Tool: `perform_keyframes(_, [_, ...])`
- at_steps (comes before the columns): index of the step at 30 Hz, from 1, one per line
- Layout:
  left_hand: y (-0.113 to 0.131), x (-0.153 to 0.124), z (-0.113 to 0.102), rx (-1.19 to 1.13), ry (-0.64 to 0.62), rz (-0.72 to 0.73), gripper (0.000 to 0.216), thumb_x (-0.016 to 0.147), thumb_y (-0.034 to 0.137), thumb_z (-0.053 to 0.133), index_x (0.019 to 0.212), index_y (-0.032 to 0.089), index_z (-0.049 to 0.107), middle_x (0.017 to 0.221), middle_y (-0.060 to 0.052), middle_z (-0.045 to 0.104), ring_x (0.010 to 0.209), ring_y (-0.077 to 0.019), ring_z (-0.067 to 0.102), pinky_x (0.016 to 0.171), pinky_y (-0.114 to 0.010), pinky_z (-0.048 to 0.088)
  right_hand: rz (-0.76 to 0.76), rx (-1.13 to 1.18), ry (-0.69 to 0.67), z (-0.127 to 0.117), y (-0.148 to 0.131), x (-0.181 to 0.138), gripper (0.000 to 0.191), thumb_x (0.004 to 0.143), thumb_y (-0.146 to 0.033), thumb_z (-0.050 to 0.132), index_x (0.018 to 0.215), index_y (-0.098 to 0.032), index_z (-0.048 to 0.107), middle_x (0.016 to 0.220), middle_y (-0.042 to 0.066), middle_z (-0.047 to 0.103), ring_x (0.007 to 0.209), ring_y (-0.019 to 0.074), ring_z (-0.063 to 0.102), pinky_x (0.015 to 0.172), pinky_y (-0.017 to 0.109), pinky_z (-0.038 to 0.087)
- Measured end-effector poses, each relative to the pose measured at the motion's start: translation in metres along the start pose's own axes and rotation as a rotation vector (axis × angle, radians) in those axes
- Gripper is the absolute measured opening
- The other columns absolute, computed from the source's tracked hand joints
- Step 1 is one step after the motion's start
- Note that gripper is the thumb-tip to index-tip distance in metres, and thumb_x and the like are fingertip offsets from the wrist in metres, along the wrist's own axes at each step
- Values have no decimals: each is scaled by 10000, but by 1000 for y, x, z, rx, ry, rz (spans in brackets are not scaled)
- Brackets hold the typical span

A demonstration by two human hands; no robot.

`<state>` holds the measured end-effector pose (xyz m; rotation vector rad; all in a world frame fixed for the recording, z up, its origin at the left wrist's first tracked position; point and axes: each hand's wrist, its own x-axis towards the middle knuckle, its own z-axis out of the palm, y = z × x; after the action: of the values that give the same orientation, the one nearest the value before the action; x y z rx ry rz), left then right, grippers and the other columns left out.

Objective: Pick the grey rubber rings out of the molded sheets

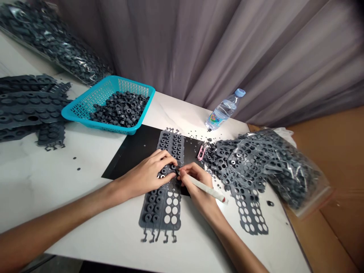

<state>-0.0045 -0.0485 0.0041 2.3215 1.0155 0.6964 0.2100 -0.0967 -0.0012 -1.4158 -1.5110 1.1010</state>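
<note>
A long dark grey moulded rubber sheet [160, 223] with rows of ring-shaped parts lies before me, partly over a black mat [125, 155]. Several round holes show at its near right end. My left hand [150, 168] rests on the sheet's middle, thumb and forefinger closed around one of its rubber rings [173, 167]. In my right hand [199, 182] is a slim pen-like tool [209, 189] with a whitish handle and a red end. Its tip meets the sheet beside my left fingertips, where the fingers partly hide it.
A blue basket [108, 128] holds loose rubber rings at the back left. More sheets [25, 102] lie left, below a full plastic bag [57, 41]. To the right are pink snips [201, 151], a water bottle [223, 112], punched scrap sheets [244, 159] and another bag [298, 178].
</note>
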Motion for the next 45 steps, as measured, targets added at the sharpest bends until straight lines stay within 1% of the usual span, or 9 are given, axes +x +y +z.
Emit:
perform_keyframes(7, [3, 3, 1, 146, -32, 59, 179, 1105, 253, 489, 1136, 219, 662, 1140, -46, 640, 1112, -241, 613, 971, -433, 530, -52, -157, 0, 3, -11, -3, 230, 1007, -380, 615, 870, -195, 620, 696, -46, 534, 608, 119, 427, 544, 255, 297])
perform_keyframes(9, [7, 6, -2, 110, 49, 63, 220, 1123, 236, 430, 1102, 199, 646, 1129, -44, 643, 1069, -221, 624, 976, -417, 522, -60, -179, 2, 4, -15, -4, 219, 1000, -351, 614, 846, -196, 599, 693, -52, 507, 612, 116, 399, 546, 258, 281])
perform_keyframes(11, [14, 9, -9, 15, 180, 6, 224, 1136, 246, 402, 1106, 196, 618, 1112, -37, 637, 1037, -193, 634, 977, -384, 513, -58, -176, -8, 5, -17, -4, 218, 994, -327, 612, 823, -197, 574, 703, -51, 510, 623, 114, 403, 556, 258, 285])
perform_keyframes(13, [18, 11, -15, -67, 233, -55, 200, 1135, 271, 426, 1083, 203, 606, 1087, -23, 634, 1019, -178, 635, 962, -362, 504, -52, -168, -12, 5, -18, -5, 218, 992, -315, 610, 813, -198, 562, 704, -52, 516, 624, 112, 410, 560, 257, 289])
perform_keyframes(18, [15, 6, -14, -35, -1, 19, 155, 1109, 272, 509, 1104, 203, 648, 1142, -32, 661, 1089, -209, 614, 1011, -394, 472, -2, -87, -11, 1, -11, -3, 207, 1002, -364, 620, 874, -201, 626, 711, -43, 560, 612, 116, 442, 537, 255, 292])
perform_keyframes(22, [6, -1, -8, -31, -83, 48, 179, 1111, 236, 489, 1174, 190, 650, 1182, -43, 679, 1141, -218, 603, 1038, -394, 466, 15, 62, 26, 0, -4, 0, 219, 1001, -397, 634, 925, -194, 665, 787, 12, 702, 623, 135, 552, 557, 255, 390])
perform_keyframes(37, [2, -2, -4, 0, -32, 28, 164, 1071, 169, 523, 1174, 197, 648, 1196, -45, 651, 1181, -220, 591, 1044, -397, 488, 26, 28, -15, 0, -1, 0, 235, 1006, -421, 640, 948, -198, 684, 797, 13, 697, 637, 144, 561, 557, 254, 387])
perform_keyframes(42, [5, -2, -8, 154, -57, 120, 233, 1082, 176, 492, 1262, 194, 638, 1219, -69, 644, 1155, -229, 605, 1032, -406, 508, 26, -7, -19, 1, -3, -1, 234, 1008, -413, 628, 925, -197, 663, 787, 6, 672, 651, 149, 566, 569, 261, 384])
perform_keyframes(45, [6, -1, -8, 248, -90, 170, 220, 1087, 156, 475, 1196, 176, 666, 1171, -74, 652, 1104, -228, 621, 1000, -398, 527, 21, -46, -12, 1, -6, -2, 198, 1008, -371, 615, 923, -197, 652, 780, -6, 648, 660, 143, 547, 574, 261, 367])
